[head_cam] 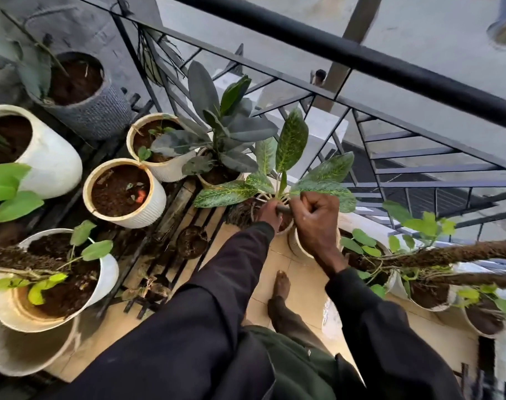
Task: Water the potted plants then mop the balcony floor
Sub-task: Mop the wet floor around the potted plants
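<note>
Left hand [267, 212], right hand [315, 219] grip rod [284, 210] at pot rim [262, 195]; railing [419, 67] near.

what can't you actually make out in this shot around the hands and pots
Head view throughout.
- grey rod: both ends covered by left hand and right hand, so its kind is unclear.
- speckled plant's pot: soil mostly hidden behind hands and leaves.
- left hand's grip: fingers hidden behind its own back.
- blurred shape, top right: cut off by frame edge.

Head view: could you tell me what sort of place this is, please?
Probably an upstairs balcony: black metal railing with ground below, a white ribbed pot among many planters, beige floor tiles.
</note>
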`<state>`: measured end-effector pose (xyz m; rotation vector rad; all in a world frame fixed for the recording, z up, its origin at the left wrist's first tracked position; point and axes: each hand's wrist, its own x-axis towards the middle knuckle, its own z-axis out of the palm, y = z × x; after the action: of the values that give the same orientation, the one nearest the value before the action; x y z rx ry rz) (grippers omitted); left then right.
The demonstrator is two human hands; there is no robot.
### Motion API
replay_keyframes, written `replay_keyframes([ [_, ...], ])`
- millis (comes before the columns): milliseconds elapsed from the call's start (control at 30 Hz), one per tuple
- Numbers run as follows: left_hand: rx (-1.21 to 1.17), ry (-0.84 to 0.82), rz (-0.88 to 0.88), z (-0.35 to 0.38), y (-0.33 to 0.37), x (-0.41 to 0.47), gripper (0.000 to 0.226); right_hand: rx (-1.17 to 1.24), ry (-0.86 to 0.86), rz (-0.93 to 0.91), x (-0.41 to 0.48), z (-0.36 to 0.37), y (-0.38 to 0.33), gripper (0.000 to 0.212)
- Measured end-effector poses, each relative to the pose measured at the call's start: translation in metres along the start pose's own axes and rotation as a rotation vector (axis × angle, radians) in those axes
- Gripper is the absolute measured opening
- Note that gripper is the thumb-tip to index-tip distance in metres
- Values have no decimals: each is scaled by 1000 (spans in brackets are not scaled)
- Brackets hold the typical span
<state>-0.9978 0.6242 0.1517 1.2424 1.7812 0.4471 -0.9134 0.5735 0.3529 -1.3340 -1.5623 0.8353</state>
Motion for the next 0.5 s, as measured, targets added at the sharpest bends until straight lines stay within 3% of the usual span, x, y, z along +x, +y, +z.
replay_keyframes([
  [133, 4, 79, 19, -5, 30, 2, 24, 42, 10, 15, 38, -20, -4, 50],
  [267, 13, 103, 19, -6, 49, -7, 31, 147, 37, 71, 65, -39, -4, 39],
  [500, 107, 123, -36, 7, 41, -39, 33, 280, -13, 196, 77, -62, 13, 38],
])
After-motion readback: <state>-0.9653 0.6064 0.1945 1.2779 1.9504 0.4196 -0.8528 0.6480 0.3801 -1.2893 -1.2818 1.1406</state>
